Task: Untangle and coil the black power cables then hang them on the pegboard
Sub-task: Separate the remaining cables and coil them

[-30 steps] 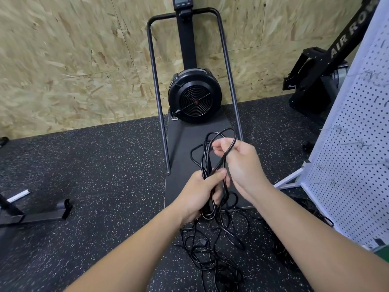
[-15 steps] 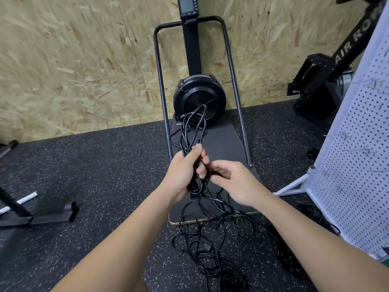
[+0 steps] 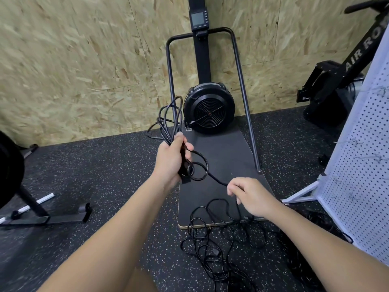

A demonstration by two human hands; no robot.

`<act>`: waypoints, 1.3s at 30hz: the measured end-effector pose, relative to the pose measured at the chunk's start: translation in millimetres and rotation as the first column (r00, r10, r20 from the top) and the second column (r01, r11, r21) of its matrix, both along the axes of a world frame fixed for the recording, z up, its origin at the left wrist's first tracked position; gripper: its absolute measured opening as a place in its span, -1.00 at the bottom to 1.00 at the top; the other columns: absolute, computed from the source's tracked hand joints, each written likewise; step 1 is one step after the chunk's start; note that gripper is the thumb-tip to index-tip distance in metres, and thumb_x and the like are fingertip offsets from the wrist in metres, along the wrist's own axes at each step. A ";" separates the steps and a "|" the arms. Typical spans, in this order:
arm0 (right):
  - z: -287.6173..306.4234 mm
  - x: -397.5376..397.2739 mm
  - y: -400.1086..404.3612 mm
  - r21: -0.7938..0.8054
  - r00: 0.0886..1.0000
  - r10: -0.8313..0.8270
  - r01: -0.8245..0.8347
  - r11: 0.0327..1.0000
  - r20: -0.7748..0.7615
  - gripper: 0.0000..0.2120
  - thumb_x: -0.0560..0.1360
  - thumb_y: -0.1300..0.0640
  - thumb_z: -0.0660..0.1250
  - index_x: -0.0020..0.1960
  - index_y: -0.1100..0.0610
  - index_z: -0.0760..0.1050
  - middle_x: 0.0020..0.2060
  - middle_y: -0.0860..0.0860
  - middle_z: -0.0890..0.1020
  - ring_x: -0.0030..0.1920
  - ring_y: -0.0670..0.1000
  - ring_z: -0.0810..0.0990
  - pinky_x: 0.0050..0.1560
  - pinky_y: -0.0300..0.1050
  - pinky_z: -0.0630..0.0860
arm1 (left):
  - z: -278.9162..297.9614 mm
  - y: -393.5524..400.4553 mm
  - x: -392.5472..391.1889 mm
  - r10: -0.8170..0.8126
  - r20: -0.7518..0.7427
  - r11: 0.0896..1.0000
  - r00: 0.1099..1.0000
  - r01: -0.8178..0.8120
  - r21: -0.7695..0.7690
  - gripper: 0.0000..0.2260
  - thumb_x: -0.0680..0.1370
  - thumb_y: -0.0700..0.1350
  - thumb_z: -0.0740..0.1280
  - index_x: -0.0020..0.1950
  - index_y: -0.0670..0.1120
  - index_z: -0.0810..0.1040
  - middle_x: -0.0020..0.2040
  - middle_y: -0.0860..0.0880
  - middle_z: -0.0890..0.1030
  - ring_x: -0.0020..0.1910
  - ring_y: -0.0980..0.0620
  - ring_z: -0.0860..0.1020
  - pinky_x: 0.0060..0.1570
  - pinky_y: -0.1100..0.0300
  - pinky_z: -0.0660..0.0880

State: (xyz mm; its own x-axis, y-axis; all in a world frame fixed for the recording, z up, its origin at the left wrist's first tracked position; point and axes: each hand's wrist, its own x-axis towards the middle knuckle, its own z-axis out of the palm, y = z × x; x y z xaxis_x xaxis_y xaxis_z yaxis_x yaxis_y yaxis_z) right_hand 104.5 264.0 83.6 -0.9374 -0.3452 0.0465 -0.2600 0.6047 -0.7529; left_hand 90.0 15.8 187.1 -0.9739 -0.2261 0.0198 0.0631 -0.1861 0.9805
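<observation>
Two bare hands work a black cable over a dark speckled floor (image 3: 84,175). Far left, part of a black stand (image 3: 52,218) with a flat foot rests on that floor, a pale bar lying beside it. Next comes the left hand (image 3: 171,160), raised, its fingers and thumb curled tight round a coil (image 3: 169,121) of cable; the long loops stick up past the knuckles in front of the chipboard wall (image 3: 73,70), and smaller loops hang just right of the palm. From those loops one strand (image 3: 214,178) runs down and right, across the black base board (image 3: 227,157) of a fan machine (image 3: 209,107), to the right hand (image 3: 250,197). That hand is lower and nearer, fingers bent downward, the strand meeting it at the fingertips; whether the fingers truly pinch it cannot be told, since they hide the contact. Below and between the forearms, a loose tangle (image 3: 216,249) of cable lies on the floor, spilling over the board's front edge. Another dark heap (image 3: 299,256) lies under the right forearm, near the foot of the white pegboard (image 3: 362,169), which stands at the right edge with a few wire hooks on it. Behind the pegboard, a black rower (image 3: 336,76) leans by the wall.
</observation>
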 end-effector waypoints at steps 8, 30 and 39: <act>-45.1 -12.8 19.6 0.393 0.981 0.114 -0.169 0.904 0.159 -0.75 0.75 -0.01 0.26 0.07 -0.08 0.71 0.09 -0.13 0.72 0.14 0.03 0.67 0.20 0.00 0.56 | 46.4 -19.3 -11.0 0.094 -0.055 0.981 0.994 -0.083 0.178 -0.80 0.79 -0.02 0.31 0.01 -0.07 0.50 -0.26 -0.02 0.58 -0.41 0.09 0.38 -0.34 0.20 0.35; 29.1 15.6 -58.8 -0.755 0.959 0.022 0.209 0.621 0.283 -0.80 0.74 0.13 0.37 0.05 0.27 0.57 -0.13 0.11 0.78 0.12 0.15 0.79 0.46 0.20 0.54 | 59.3 2.4 -25.1 0.048 -0.060 0.987 0.997 -0.038 0.155 -0.77 0.79 0.01 0.30 -0.02 -0.06 0.52 -0.24 -0.03 0.63 -0.36 0.06 0.46 -0.34 0.22 0.38; 40.6 20.6 -52.2 -0.327 0.972 -0.233 0.234 0.916 0.043 -0.71 0.68 -0.04 0.42 -0.12 0.10 0.52 -0.42 0.07 0.58 -0.41 -0.04 0.40 -0.26 -0.07 0.36 | 20.9 -7.2 -30.8 0.087 0.001 0.976 0.996 -0.085 0.201 -0.75 0.79 0.04 0.29 0.13 -0.14 0.39 -0.29 -0.08 0.58 -0.19 -0.16 0.70 0.07 -0.23 0.70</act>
State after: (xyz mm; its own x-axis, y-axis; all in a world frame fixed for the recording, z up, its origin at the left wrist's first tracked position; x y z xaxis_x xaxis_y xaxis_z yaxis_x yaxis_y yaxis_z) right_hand 125.2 211.8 124.2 -0.9897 -0.0825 0.1170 -0.1394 0.3672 -0.9197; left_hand 59.3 8.6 207.9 -0.9507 -0.3090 -0.0272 0.0947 -0.3726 0.9231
